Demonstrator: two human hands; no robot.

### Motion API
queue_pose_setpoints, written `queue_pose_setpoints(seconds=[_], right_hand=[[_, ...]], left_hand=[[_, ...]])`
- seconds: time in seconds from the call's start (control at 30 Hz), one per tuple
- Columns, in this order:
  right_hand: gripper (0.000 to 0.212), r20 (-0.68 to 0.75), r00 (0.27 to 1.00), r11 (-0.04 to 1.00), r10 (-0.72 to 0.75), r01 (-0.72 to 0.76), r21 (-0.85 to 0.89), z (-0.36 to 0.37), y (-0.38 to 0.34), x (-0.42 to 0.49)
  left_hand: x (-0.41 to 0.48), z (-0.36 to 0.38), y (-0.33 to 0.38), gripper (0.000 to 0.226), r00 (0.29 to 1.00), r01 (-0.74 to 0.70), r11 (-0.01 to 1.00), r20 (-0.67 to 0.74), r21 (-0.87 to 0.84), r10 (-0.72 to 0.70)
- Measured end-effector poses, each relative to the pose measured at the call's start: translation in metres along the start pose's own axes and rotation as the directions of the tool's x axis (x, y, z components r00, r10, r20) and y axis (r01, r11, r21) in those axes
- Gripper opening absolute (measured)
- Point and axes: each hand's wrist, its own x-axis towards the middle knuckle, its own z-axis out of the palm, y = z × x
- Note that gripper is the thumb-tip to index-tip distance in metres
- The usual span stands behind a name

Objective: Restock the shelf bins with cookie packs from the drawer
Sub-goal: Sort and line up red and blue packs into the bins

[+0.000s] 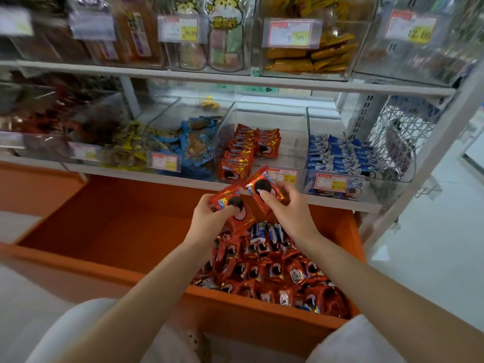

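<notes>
My left hand (209, 216) grips a red cookie pack (237, 212) above the open orange drawer (110, 226). Beside it, my right hand (290, 208) pinches a second red cookie pack (263, 187), held a little higher, just in front of the shelf edge. Many more red packs (275, 273) fill the drawer's right part, with a few blue ones among them. Straight ahead on the lower shelf stands a clear bin (288, 142) with two rows of the same red packs (241, 153) on its left side.
A clear bin of blue cookie packs (340, 158) sits right of the red one, and a bin of blue-wrapped snacks (193, 142) sits to its left. The upper shelf (235, 79) holds more clear bins with price tags. A white shelf post (432, 142) stands at the right.
</notes>
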Motion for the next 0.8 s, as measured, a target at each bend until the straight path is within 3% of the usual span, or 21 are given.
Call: queue_pose_setpoints(seconds=[0.13,0.3,0.5,0.67,0.8], right_hand=[[0.029,-0.006,0.999,0.999,0.039,-0.039,-0.013,0.010,0.001,-0.009],[0.030,0.042,0.999,0.999,-0.008,0.009,-0.037,0.011,-0.006,-0.032],[0.027,0.110,0.993,0.965,-0.040,0.067,-0.255,-0.009,-0.027,-0.045],[0.026,0.117,0.989,0.925,-0.093,0.129,-0.357,-0.029,-0.044,-0.037],[0.030,0.024,0.994,0.925,-0.102,0.104,-0.365,-0.040,-0.046,-0.021]], left_hand=[[-0.009,-0.006,0.008,0.036,0.999,-0.029,0.996,0.030,-0.089,0.032],[-0.019,-0.008,0.016,0.020,0.994,-0.044,0.995,0.098,-0.089,0.053],[-0.029,-0.016,0.019,0.057,0.976,-0.068,0.997,0.208,0.026,0.061],[-0.029,-0.011,0.032,0.026,0.970,-0.145,0.989,0.200,0.014,0.139],[-0.021,-0.005,0.041,0.025,0.969,-0.226,0.972,0.116,0.062,0.218]])
